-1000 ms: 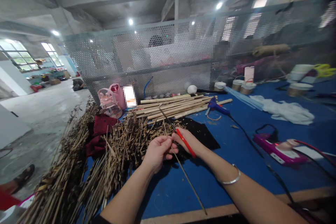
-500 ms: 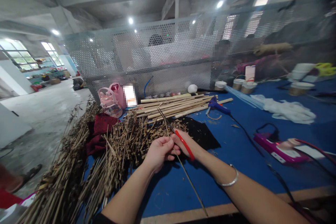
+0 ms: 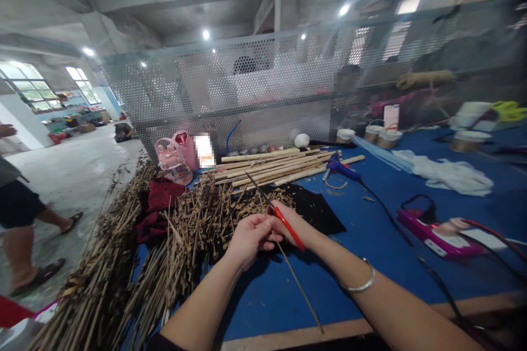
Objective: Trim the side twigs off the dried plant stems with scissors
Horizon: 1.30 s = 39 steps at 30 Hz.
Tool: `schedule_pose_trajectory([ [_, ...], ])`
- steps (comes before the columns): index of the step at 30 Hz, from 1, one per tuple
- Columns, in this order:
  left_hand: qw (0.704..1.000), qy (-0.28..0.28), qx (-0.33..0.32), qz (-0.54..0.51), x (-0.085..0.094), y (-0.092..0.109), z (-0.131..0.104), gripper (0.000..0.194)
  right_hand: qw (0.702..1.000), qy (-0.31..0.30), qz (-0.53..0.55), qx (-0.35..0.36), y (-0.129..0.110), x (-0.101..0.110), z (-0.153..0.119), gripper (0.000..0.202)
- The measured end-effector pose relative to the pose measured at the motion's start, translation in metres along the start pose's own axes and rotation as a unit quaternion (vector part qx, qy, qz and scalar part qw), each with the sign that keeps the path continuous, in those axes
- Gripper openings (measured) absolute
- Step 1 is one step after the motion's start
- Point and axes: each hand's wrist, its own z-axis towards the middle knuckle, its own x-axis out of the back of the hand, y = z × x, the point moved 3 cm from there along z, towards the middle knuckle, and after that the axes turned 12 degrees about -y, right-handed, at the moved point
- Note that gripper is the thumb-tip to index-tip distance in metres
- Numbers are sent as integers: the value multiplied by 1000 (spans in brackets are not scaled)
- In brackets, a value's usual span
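Observation:
Near the middle of the blue table, my left hand [image 3: 251, 238] pinches a thin dry stem [image 3: 297, 279], whose lower end slants down to the table's front edge. My right hand [image 3: 290, 220] touches my left fingertips and holds red-handled scissors [image 3: 287, 224], their dark blades pointing up and left, close together. Beneath and behind my hands, plant scraps [image 3: 284, 196] lie on a black cloth [image 3: 319, 211]. A large heap of dry stems [image 3: 185, 230] spreads to the left.
Pale sticks [image 3: 272, 167] and a blue glue gun [image 3: 338, 166] lie behind my hands. On the right is a purple power strip [image 3: 440, 236] with cables. A person's legs [image 3: 20, 230] show at the far left.
A person has come further into view at the far left. The scissor blades are closer together, while my hands have barely moved.

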Motion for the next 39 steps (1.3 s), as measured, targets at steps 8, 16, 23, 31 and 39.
schedule_pose_trajectory([
  [8, 1000, 6, -7, 26, 0, 1, 0, 37, 1000, -16, -12, 13, 2, -2, 0, 43],
  [16, 997, 22, -19, 73, 1, 5, 0, 35, 999, 20, -33, -38, 5, 2, 1, 44],
  [23, 995, 52, -38, 75, 3, 8, -1, 36, 999, 25, -13, -36, 4, 2, 1, 44],
  [31, 995, 73, -51, 51, 5, 7, 0, 33, 995, 7, -99, -6, -6, 4, -2, 42],
  [39, 996, 51, -36, 66, 3, 7, 0, 31, 999, 12, -42, -29, -7, 1, -1, 42],
])
